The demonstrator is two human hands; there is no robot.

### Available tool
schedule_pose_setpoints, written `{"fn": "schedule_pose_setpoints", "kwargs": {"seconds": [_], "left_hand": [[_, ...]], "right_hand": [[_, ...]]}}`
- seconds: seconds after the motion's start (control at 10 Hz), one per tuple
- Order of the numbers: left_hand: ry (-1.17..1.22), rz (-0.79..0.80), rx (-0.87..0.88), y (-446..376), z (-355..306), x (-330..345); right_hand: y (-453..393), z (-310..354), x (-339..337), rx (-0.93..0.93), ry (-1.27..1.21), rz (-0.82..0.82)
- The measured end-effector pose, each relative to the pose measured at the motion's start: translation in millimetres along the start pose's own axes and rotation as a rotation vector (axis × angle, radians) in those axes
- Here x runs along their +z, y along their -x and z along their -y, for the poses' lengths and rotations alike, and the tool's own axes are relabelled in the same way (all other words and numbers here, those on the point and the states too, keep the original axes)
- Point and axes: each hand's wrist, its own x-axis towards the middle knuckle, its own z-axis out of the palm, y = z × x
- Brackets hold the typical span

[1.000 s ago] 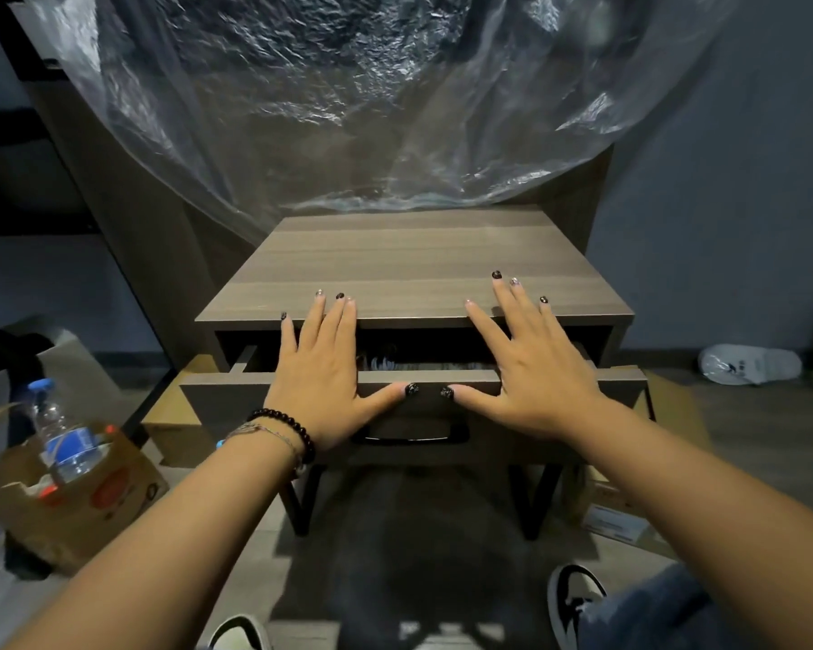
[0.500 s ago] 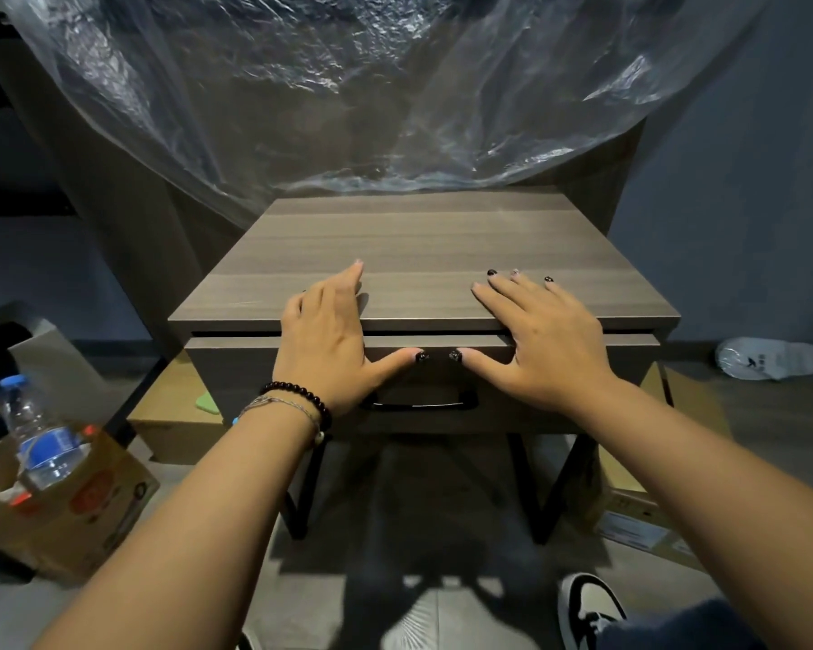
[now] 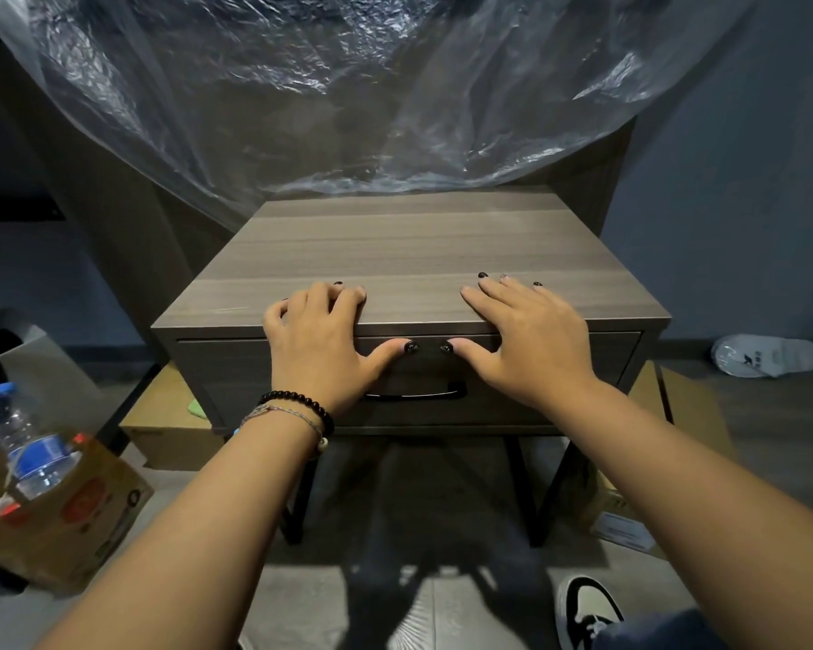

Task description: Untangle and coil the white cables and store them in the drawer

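No readable text anywhere. Blue label on the water bottle (image 3: 34,455), red print on the cardboard box (image 3: 74,523), white sticker on the right-hand box (image 3: 623,530), mark on the slipper (image 3: 766,356): all too blurred.

home bedroom, prob: wood nightstand (image 3: 409,255), slipper (image 3: 766,355) on floor, cardboard boxes (image 3: 66,527), plastic sheet (image 3: 348,86).

Nightstand (image 3: 409,246) centre, bottle (image 3: 29,443) in box (image 3: 66,532) left, slipper (image 3: 766,355) right
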Motion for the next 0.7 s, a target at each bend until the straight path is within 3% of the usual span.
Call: {"fn": "schedule_pose_setpoints", "kwargs": {"seconds": [0.3,0.5,0.7], "left_hand": [[-0.009,0.060,-0.030,0,-8,-9],[-0.047,0.350,0.118,3,1,-35],[0.334,0.422,0.160,25,-6,-74]], "right_hand": [[-1,8,-11,0.066,-0.034,0.122],[0,3,-24,0.088,-0.117,0.283],[20,3,-46,0.282,-0.516,0.145]]}}
